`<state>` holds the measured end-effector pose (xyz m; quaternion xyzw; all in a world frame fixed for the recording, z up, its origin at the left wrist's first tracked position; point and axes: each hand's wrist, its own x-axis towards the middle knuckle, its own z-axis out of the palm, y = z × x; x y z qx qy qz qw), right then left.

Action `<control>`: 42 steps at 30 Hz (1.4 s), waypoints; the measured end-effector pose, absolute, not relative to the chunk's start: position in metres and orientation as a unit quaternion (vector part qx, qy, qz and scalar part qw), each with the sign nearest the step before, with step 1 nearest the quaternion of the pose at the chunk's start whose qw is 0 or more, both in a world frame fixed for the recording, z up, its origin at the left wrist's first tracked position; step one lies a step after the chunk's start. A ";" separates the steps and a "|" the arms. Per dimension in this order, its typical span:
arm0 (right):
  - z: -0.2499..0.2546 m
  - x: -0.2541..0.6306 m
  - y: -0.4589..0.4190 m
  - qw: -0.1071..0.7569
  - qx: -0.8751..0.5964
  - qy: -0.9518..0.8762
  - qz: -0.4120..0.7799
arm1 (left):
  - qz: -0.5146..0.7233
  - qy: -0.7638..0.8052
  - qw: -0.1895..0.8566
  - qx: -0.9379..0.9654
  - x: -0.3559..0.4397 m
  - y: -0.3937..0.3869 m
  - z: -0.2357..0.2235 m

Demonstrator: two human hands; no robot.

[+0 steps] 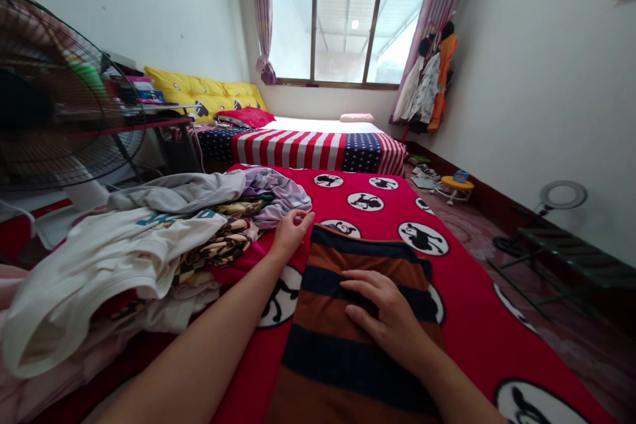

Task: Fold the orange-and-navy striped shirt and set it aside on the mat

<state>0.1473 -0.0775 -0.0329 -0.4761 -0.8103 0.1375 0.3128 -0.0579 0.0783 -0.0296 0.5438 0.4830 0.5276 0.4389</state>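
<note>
A garment with brown and navy stripes (342, 324) lies spread on the red bedspread (467, 318), its far edge roughly straight. My right hand (380, 311) rests palm down on its upper part, fingers apart and holding nothing. Just off the garment's far left corner is my left hand (294, 232), fingers loosely bent, with nothing visible in them. It sits close to a heap of clothes on the left. In that heap are a white printed shirt (114, 258), a grey garment (183, 191) and a pale purple striped garment (278, 195).
A fan (64, 93) stands at the left beside a desk (159, 122). Beyond lies another bed with a flag-patterned cover (298, 149). Along the right are a yellow stool (456, 184), a ring light (564, 195), a dark folding rack (576, 255) and hanging clothes (427, 83).
</note>
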 end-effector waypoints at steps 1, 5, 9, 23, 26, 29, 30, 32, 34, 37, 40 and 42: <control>-0.033 0.147 -0.077 0.314 -0.476 -0.810 0.138 | 0.518 0.499 0.422 0.552 -0.058 0.077 -0.028; -0.034 0.147 -0.078 0.314 -0.473 -0.811 0.140 | 0.449 0.510 0.328 0.656 -0.055 0.068 -0.026; -0.032 0.147 -0.079 0.363 -0.472 -0.787 0.162 | 0.426 0.461 0.221 0.746 -0.046 0.058 -0.028; -0.043 0.224 -0.045 0.420 -0.700 -0.577 0.012 | 0.221 0.455 0.033 0.862 -0.004 0.001 -0.009; -0.045 0.219 -0.044 0.417 -0.679 -0.604 0.014 | 0.222 0.439 0.024 0.870 -0.001 -0.003 -0.015; -0.044 0.221 -0.044 0.485 -0.624 -0.613 -0.014 | 0.247 0.400 0.027 0.882 -0.001 -0.004 -0.022; -0.045 0.223 -0.044 0.500 -0.619 -0.605 -0.030 | 0.248 0.389 0.032 0.887 -0.001 -0.003 -0.024; -0.044 0.230 -0.043 0.485 -0.647 -0.587 -0.048 | 0.234 0.379 0.050 0.894 -0.003 -0.001 -0.029; -0.039 0.230 -0.044 0.436 -0.682 -0.584 -0.064 | 0.218 0.379 0.066 0.897 -0.004 0.002 -0.034; -0.023 0.208 -0.050 0.413 -0.646 -0.636 -0.086 | 0.203 0.377 0.071 0.901 -0.005 0.005 -0.038; -0.012 0.169 -0.061 0.364 -0.544 -0.756 0.018 | 0.196 0.376 0.069 0.903 -0.007 0.006 -0.041; -0.017 0.150 -0.065 0.273 -0.518 -0.807 0.071 | 0.194 0.384 0.072 0.900 -0.008 0.008 -0.043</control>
